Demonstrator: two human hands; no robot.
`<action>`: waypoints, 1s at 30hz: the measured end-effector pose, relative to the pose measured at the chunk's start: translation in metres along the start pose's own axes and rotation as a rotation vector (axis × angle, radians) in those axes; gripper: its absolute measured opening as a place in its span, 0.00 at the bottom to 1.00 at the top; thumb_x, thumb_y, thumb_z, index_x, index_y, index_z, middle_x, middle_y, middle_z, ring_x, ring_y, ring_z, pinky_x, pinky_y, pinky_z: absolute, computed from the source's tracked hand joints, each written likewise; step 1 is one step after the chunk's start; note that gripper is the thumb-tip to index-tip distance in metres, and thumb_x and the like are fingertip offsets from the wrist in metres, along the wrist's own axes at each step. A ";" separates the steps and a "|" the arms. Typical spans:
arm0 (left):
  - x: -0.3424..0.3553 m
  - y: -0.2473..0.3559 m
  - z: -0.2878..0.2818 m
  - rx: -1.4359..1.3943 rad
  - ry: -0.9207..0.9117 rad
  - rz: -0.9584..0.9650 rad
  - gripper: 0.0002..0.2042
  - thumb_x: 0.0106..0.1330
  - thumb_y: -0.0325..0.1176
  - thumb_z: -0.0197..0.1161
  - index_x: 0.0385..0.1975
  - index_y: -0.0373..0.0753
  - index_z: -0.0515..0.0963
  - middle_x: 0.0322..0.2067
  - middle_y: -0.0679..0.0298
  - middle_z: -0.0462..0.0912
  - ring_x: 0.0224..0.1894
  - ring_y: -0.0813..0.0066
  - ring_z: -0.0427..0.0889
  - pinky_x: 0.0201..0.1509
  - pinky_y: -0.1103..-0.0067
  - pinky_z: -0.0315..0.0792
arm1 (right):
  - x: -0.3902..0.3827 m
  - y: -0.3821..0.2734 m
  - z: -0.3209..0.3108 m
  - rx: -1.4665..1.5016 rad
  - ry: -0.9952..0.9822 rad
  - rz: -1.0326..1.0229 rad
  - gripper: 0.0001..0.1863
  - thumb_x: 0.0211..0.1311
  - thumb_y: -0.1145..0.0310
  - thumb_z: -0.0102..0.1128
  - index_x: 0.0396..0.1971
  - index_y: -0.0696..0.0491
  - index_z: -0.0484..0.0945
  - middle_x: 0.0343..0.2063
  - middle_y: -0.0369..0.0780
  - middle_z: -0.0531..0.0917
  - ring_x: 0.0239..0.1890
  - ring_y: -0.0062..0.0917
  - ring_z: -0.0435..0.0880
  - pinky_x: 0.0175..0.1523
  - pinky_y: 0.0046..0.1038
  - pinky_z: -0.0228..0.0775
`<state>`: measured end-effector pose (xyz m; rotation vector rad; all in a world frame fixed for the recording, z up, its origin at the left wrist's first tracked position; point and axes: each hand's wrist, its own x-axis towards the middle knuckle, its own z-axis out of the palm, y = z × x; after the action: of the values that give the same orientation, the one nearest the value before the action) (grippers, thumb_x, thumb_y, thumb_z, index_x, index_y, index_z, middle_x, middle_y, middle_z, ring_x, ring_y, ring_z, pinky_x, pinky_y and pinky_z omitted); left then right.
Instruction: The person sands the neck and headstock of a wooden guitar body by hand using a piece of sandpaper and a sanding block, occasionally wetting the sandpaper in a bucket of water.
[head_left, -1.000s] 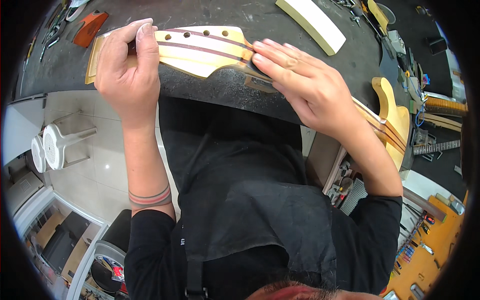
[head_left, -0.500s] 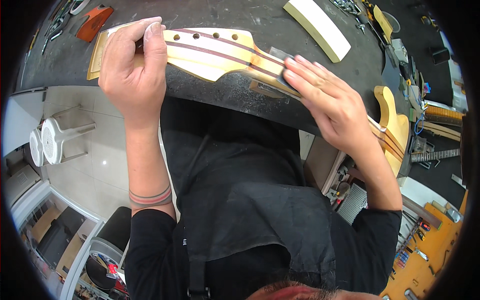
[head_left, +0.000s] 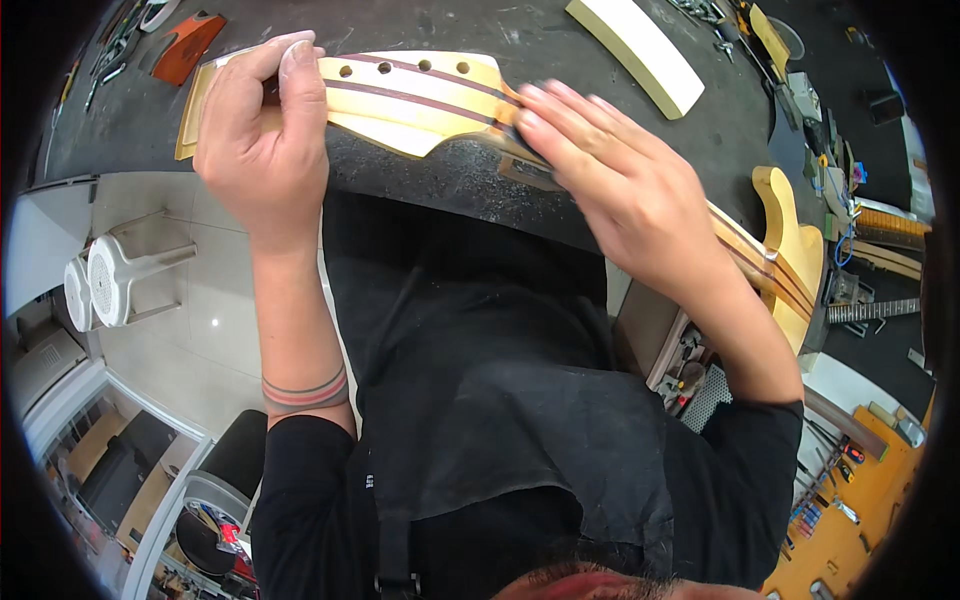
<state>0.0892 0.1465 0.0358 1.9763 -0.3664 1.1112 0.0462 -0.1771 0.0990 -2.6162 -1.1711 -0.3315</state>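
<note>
A pale wooden bass-style guitar neck with dark stripes lies across the bench edge, its headstock (head_left: 400,100) drilled with a row of holes. My left hand (head_left: 262,150) is closed around the headstock's far-left end, thumb uppermost. Stretched over the neck just right of the headstock is my right hand (head_left: 630,180), its fingers together and slightly blurred. Beneath those fingertips shows the edge of a dark sheet that looks like sandpaper (head_left: 526,140); the hand hides most of it and the thumb. To the right, the neck runs into the pale horned body (head_left: 798,262).
Under the neck sits a small block (head_left: 528,173) at the edge of the dark bench (head_left: 440,190). A curved cream block (head_left: 640,60) lies farther back. An orange-red tool (head_left: 188,48) rests far left; tools and another fretted neck (head_left: 872,311) crowd the right. White stools (head_left: 120,275) stand at left.
My right hand has slid left along the neck toward the headstock, taking the dark sheet with it. My left hand keeps its grip; the headstock has shifted slightly left.
</note>
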 end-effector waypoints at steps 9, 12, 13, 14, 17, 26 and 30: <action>-0.003 -0.009 0.009 -0.065 0.109 -0.012 0.02 0.78 0.23 0.77 0.43 0.32 0.93 0.39 0.61 0.97 0.40 0.71 0.93 0.47 0.75 0.84 | -0.014 -0.005 -0.005 -0.096 -0.051 -0.058 0.28 0.73 0.76 0.69 0.72 0.54 0.88 0.74 0.43 0.90 0.80 0.39 0.85 0.83 0.47 0.79; -0.003 -0.010 0.008 -0.080 0.110 -0.029 0.02 0.77 0.23 0.78 0.44 0.33 0.94 0.39 0.61 0.97 0.40 0.71 0.93 0.47 0.75 0.84 | -0.001 -0.014 0.008 -0.043 0.038 -0.034 0.28 0.73 0.76 0.68 0.72 0.54 0.88 0.75 0.43 0.89 0.82 0.39 0.83 0.84 0.47 0.77; -0.004 -0.010 0.005 -0.062 0.103 -0.018 0.02 0.77 0.23 0.78 0.43 0.33 0.94 0.39 0.61 0.97 0.40 0.71 0.93 0.47 0.75 0.84 | -0.007 -0.016 0.006 -0.056 0.020 -0.015 0.29 0.73 0.79 0.69 0.73 0.54 0.88 0.75 0.43 0.89 0.81 0.41 0.84 0.84 0.48 0.76; -0.005 -0.010 0.003 -0.044 0.096 -0.008 0.02 0.77 0.23 0.78 0.43 0.33 0.94 0.39 0.62 0.97 0.40 0.71 0.93 0.47 0.75 0.84 | -0.013 -0.019 0.005 -0.069 0.003 0.004 0.30 0.72 0.82 0.69 0.73 0.55 0.88 0.75 0.44 0.89 0.81 0.42 0.84 0.85 0.48 0.76; -0.003 -0.009 0.006 -0.061 0.111 0.016 0.02 0.77 0.23 0.78 0.43 0.33 0.94 0.39 0.62 0.97 0.40 0.71 0.93 0.47 0.75 0.84 | -0.024 -0.025 0.001 -0.143 -0.023 0.029 0.30 0.72 0.81 0.70 0.74 0.55 0.88 0.75 0.44 0.89 0.81 0.42 0.84 0.84 0.47 0.76; -0.003 -0.012 0.004 -0.041 0.070 0.033 0.02 0.77 0.24 0.78 0.43 0.33 0.93 0.39 0.62 0.97 0.40 0.70 0.92 0.47 0.74 0.84 | -0.010 -0.046 0.022 -0.166 0.092 0.161 0.28 0.73 0.78 0.70 0.73 0.54 0.88 0.75 0.44 0.89 0.79 0.42 0.86 0.83 0.48 0.75; 0.001 -0.002 -0.005 0.037 -0.013 0.040 0.04 0.83 0.20 0.72 0.49 0.27 0.91 0.44 0.55 0.97 0.45 0.70 0.96 0.53 0.75 0.87 | 0.007 -0.046 0.027 -0.181 0.125 0.195 0.27 0.74 0.76 0.67 0.72 0.54 0.88 0.76 0.44 0.88 0.79 0.41 0.86 0.83 0.50 0.75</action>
<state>0.0885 0.1515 0.0369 2.0173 -0.3966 1.1380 0.0191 -0.1338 0.0818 -2.7885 -0.8738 -0.5754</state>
